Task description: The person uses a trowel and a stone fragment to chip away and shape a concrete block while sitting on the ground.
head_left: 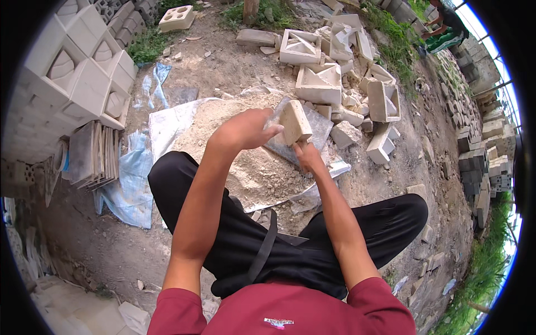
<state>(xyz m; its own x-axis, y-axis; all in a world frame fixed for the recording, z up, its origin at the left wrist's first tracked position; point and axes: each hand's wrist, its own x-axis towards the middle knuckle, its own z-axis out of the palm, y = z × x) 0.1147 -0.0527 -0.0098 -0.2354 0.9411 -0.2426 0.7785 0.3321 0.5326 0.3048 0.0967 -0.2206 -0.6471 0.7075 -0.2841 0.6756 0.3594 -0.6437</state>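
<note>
A cream-coloured rectangular block (295, 121) stands tilted above a grey flat board (317, 134). My right hand (306, 155) is closed at the block's near lower end; its fingertips are partly hidden. My left hand (250, 128) reaches to the block's left side with its thumb stretched out. Its other fingers extend toward a translucent sheet edge (277, 111) behind the block, and I cannot tell whether they touch it. Under both hands spreads a heap of pale, sandy powder (240, 167) on a white sheet (167, 125).
Hollow cream blocks (318, 84) and broken pieces lie piled at the far right. Patterned blocks (84, 67) form a stack at left, beside leaning thin boards (100, 153) and a blue torn sack (131, 184). Another person (446, 28) is at the far right.
</note>
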